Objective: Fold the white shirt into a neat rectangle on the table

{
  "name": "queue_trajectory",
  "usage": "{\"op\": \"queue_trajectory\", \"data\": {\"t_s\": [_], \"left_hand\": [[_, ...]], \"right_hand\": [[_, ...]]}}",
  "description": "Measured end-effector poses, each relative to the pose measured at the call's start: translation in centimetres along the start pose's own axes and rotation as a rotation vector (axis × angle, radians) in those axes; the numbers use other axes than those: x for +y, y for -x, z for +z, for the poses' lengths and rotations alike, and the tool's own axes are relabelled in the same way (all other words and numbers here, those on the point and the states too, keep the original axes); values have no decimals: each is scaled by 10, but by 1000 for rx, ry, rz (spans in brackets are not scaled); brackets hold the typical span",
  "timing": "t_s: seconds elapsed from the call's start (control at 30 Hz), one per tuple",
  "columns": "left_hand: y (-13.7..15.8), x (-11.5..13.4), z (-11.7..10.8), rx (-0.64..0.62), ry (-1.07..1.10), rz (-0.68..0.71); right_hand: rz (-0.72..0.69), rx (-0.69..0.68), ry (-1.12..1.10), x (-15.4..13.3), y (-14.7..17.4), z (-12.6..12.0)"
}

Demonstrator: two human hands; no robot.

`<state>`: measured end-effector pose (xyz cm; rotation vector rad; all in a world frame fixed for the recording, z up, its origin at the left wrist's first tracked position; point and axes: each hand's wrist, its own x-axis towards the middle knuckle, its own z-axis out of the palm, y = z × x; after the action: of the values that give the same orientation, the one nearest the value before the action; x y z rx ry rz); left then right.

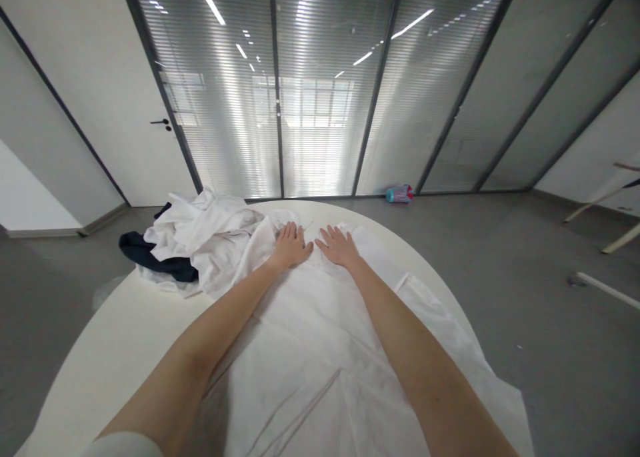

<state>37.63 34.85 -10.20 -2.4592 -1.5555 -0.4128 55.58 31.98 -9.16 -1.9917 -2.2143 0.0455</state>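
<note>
Where the white garment [320, 350] lies spread across the round surface [100, 350], we find both hands pressed flat on its far end. The left hand [290, 245] and right hand [339, 246] lie side by side, fingers extended, palms down, gripping nothing. To the left of the garment, touching it, sits a pile of white clothes [200, 234] over a dark piece [150, 257]. Beyond the garment, on the floor by the glass wall, lies a bottle [399, 194].
</note>
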Motion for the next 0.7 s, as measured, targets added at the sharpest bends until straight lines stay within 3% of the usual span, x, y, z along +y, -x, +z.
{"op": "queue_trajectory", "data": {"t_s": [0.13,0.23,0.3,0.4,0.47,0.6,0.7], "left_hand": [[-4,-12,3,-78,25,-156],[-5,-18,3,-100,55,-197],[-3,-20,1,-33,37,-141],[-1,-20,-3,80,25,125],[-2,-20,-5,15,65,274],[-7,-22,-3,-214,127,273],[-6,-23,-3,-213,135,255]], "right_hand": [[150,-63,-31,7,-2,0],[214,-46,-20,7,-1,-3],[174,27,15,6,2,-4],[5,87,51,3,3,-3],[-44,21,29,3,1,-2],[86,-75,-19,8,-3,0],[210,-39,-21,12,0,-2]]}}
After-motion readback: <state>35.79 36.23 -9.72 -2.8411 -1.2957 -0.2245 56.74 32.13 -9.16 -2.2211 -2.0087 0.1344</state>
